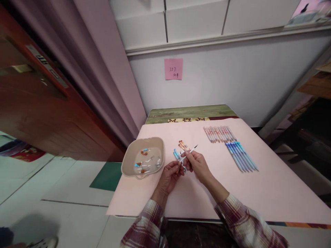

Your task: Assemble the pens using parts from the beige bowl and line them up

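Observation:
A thin white pen refill (193, 148) with a dark tip slants up between my two hands over the table. My right hand (198, 165) is closed, pinching it along its length. My left hand (169, 177) is closed too, its fingertips at the lower end of the same refill. Under and just beyond my fingers lie more thin white pieces (184, 168), partly hidden. Several orange-brown pen parts (182, 144) and light blue pen parts (176, 154) rest just past my hands.
To the left stands a beige basin (160, 151) with small brown, blue, white and clear parts inside. At the right lie a row of pinkish clear pens (219, 134) and a row of blue pens (242, 157). A pale pink cover (207, 196) spreads over the table.

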